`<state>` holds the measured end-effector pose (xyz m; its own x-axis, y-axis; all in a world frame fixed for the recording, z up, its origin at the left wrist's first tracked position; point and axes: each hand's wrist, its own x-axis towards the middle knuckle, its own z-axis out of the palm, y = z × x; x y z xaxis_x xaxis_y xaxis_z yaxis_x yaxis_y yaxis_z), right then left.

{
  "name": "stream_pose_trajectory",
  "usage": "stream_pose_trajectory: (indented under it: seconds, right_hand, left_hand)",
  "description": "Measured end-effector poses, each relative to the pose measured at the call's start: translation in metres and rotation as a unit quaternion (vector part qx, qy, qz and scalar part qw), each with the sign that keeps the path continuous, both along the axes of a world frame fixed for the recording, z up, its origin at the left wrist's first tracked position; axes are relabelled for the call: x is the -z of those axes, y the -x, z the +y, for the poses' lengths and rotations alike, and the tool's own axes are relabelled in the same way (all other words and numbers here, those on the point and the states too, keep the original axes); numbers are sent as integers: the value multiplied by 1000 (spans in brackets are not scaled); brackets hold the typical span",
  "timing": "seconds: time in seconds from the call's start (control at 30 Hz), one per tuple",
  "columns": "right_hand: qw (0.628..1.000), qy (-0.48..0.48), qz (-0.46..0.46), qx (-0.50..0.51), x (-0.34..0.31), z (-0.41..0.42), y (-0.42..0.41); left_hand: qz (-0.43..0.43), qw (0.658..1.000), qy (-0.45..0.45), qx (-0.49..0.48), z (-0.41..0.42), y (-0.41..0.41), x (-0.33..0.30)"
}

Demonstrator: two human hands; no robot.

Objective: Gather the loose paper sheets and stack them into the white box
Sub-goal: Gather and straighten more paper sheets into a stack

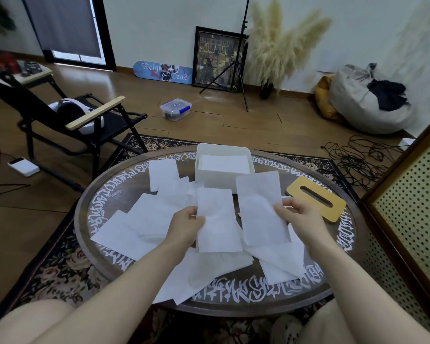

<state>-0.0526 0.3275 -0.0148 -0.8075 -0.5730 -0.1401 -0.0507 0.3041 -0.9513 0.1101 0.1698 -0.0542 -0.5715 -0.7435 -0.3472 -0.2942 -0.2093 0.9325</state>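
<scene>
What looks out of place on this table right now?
Loose paper sheets lie scattered at all angles over the round table, not in the white box. The box's wooden slotted lid lies off to its right. Nothing looks spilled or damaged.

I was looking into a home living room: beanbag (368, 100), folding chair (67, 120), floral rug (60, 264), framed picture (217, 55) leaning against the wall.

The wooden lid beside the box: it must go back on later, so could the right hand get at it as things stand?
Probably yes. The wooden lid lies uncovered just beyond the right hand, but that hand holds a paper sheet.
</scene>
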Motion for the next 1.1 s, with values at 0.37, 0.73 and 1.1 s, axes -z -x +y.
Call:
stream_pose_trajectory:
  seconds: [0.37,0.73,1.1]
  right_hand:
    - [998,-15,-24,-49,14,-25,-24]
    - [994,-30,78,-76,27,-29,-21]
    - [994,4,38,-100,29,-34,-24]
  left_hand:
    - [34,999,-22,7,11,7,-3]
    - [32,999,-33,-6,8,6,-2]
    - [63,994,-94,-2,9,5,-4]
